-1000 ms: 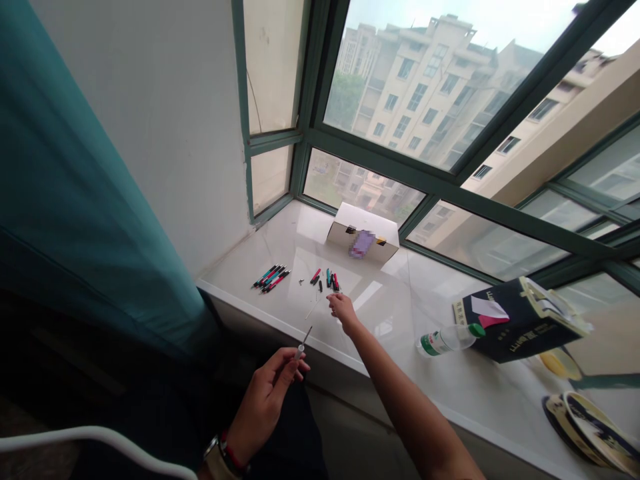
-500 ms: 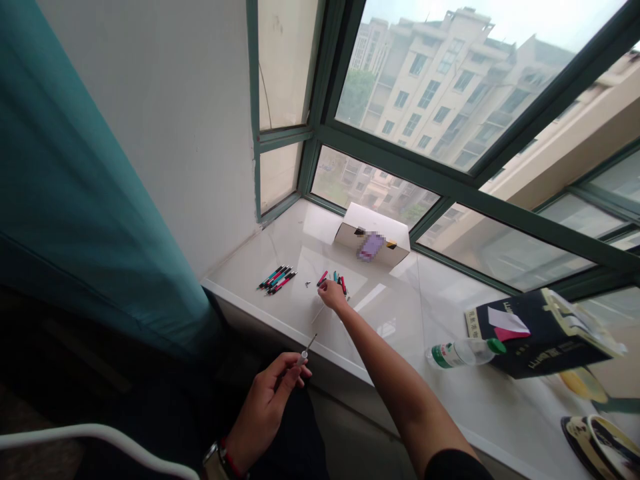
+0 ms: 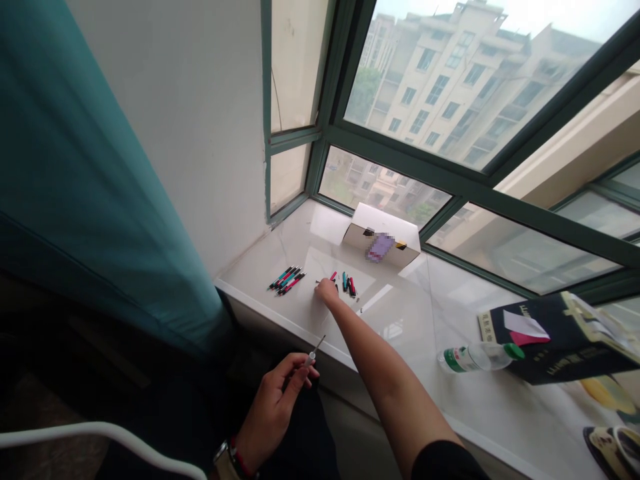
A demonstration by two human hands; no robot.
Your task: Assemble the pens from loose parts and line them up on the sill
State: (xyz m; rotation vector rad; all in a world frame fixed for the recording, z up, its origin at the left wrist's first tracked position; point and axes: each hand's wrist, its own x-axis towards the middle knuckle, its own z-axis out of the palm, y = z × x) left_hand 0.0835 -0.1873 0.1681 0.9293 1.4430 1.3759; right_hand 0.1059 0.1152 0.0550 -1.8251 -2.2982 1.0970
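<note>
My left hand [image 3: 273,407], in front of the sill's edge, is closed around a slim white piece [image 3: 310,359] with a thin metal shaft pointing up and away. My right hand [image 3: 327,291] rests low over the white sill [image 3: 300,317], its fingers drawn together and mostly hidden from view. A small dark piece [image 3: 319,281] shows at its fingertips. To its left lies a row of red, teal and black pens [image 3: 287,280]. Just right of the hand are several short red, teal and black pen parts [image 3: 349,283], with tiny pieces scattered around them.
A white box [image 3: 383,233] stands against the window at the back. Further right, a clear bottle with a green cap [image 3: 480,357] lies beside a dark paper bag [image 3: 555,340]. A teal curtain [image 3: 110,200] hangs at the left. A white curved tube [image 3: 110,433] crosses the lower left.
My right hand has shifted left, away from the loose pen parts and onto the spot where small silver bits lay. The left hand keeps its hold. The view has swung slightly left.
</note>
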